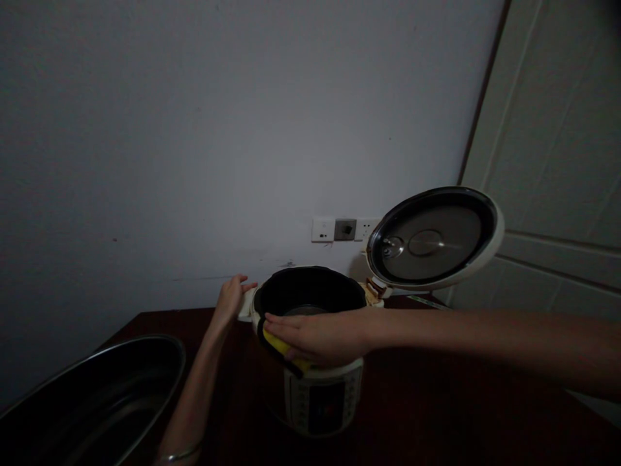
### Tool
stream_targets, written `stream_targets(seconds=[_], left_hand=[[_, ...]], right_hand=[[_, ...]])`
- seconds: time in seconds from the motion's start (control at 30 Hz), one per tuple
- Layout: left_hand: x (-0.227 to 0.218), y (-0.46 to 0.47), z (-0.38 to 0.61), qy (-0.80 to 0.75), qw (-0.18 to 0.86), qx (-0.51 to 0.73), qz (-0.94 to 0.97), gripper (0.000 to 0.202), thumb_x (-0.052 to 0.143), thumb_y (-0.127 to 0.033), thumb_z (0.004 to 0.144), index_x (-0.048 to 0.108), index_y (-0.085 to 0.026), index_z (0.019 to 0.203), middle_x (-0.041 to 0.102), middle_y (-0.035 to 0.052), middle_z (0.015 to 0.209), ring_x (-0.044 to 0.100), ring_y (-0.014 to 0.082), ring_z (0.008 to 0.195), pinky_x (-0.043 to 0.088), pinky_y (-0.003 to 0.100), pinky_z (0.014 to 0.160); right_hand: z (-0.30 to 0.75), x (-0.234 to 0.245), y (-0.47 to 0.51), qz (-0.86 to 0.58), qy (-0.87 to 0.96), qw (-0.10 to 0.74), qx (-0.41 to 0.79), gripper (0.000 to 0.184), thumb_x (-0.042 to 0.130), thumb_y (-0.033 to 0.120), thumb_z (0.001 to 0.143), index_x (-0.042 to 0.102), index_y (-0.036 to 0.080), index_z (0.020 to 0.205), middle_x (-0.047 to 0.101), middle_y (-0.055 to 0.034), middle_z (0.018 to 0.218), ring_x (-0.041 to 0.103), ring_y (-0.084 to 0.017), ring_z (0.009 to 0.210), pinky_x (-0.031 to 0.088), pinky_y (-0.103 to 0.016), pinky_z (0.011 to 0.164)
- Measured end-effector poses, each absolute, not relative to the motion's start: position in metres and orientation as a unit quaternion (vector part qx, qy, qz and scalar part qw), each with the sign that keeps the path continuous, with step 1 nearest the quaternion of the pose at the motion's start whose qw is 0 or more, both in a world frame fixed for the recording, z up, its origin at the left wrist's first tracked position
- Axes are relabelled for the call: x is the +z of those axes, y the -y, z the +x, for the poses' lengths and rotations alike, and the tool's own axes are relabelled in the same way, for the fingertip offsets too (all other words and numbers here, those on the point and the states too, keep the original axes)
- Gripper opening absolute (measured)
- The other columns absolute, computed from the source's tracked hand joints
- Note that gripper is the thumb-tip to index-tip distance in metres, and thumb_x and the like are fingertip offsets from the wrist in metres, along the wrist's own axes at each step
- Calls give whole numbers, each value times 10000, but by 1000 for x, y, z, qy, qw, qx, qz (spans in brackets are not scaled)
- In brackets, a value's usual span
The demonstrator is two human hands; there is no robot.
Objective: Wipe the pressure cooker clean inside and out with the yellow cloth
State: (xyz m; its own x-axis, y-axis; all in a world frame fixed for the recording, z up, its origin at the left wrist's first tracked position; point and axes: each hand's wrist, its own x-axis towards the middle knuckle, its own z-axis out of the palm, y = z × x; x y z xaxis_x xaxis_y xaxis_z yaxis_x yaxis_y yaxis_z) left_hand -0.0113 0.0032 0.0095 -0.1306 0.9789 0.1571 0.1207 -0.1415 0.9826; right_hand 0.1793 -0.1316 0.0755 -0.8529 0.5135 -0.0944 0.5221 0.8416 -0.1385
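Observation:
A white electric pressure cooker (323, 401) with a dark control panel stands with its lid (436, 236) swung up to the right. My left hand (233, 299) is at the cooker's left side handle (246, 305), its thumb and a finger reaching over it; the other fingers are partly hidden. My right hand (323, 336) crosses in front of the dark inner pot (310, 285) and presses a yellow cloth (279, 344) with a black edge against the left front rim. Part of the cloth lies hidden under the palm and fingers.
A large metal basin (180, 353) stands at the lower left on the dark red table (412, 401). Wall sockets (345, 230) sit behind the cooker on the grey wall. A pale panelled door (553, 162) is on the right. The light is dim.

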Motion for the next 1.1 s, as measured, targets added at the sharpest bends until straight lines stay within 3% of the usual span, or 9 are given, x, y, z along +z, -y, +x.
stream_targets(seconds=[0.07, 0.17, 0.3, 0.5, 0.67, 0.83, 0.97, 1.1], left_hand=[[9, -5, -13, -518, 395, 547, 526, 448, 333, -337, 825, 560, -68, 1102, 712, 177, 889, 659, 204, 698, 485, 282, 627], [7, -6, -14, -510, 409, 558, 511, 448, 350, -353, 818, 559, -75, 1100, 719, 162, 845, 642, 195, 600, 476, 276, 557], [7, -4, -17, -476, 478, 563, 478, 465, 351, -357, 818, 532, -78, 1144, 720, 159, 856, 640, 201, 557, 483, 295, 516], [12, -1, -15, -471, 497, 578, 444, 465, 319, -318, 846, 511, -59, 1181, 721, 143, 780, 649, 206, 562, 497, 305, 535], [14, 1, -13, -471, 491, 588, 437, 461, 294, -287, 858, 528, -38, 1167, 699, 106, 649, 632, 191, 522, 497, 292, 549], [9, -5, -14, -471, 482, 591, 443, 461, 313, -314, 855, 525, -54, 1172, 714, 125, 721, 649, 200, 560, 500, 302, 558], [8, -8, -13, -475, 483, 584, 447, 472, 311, -347, 862, 506, -65, 1186, 720, 140, 753, 660, 214, 586, 507, 317, 570], [9, -6, -13, -481, 475, 582, 452, 461, 313, -352, 861, 516, -75, 1168, 722, 141, 763, 663, 217, 591, 508, 319, 571]], right_hand=[[170, 74, 124, 253, -965, 11, -65, 507, 401, 187, 927, 303, -13, 1382, 292, -224, 1456, 198, -200, 1382, 240, -287, 1120], [159, 72, 112, 240, -969, -12, -58, 397, 390, 185, 932, 431, 15, 1289, 447, -204, 1357, 343, -207, 1319, 296, -314, 1082], [151, 71, 91, 222, -971, -44, -74, 251, 402, 182, 930, 533, 93, 1124, 583, -144, 1168, 542, -185, 1080, 398, -310, 958], [144, 61, 48, 228, -968, -73, -70, 170, 390, 145, 926, 554, 105, 946, 632, -99, 963, 567, -148, 816, 443, -268, 775], [142, 52, 20, 230, -966, -95, -76, 240, 373, 130, 924, 559, 96, 1072, 634, -101, 1018, 576, -142, 833, 435, -251, 776], [163, 45, -7, 255, -961, -102, -18, 323, 410, 87, 893, 515, 107, 1197, 596, -133, 1172, 571, -168, 988, 416, -291, 867], [183, 45, -28, 283, -955, -65, 64, 404, 370, 72, 907, 426, 86, 1307, 448, -171, 1362, 478, -184, 1180, 355, -292, 968], [187, 49, -34, 296, -949, -25, 109, 436, 377, 93, 908, 389, 83, 1344, 443, -180, 1368, 477, -197, 1197, 371, -289, 956]])
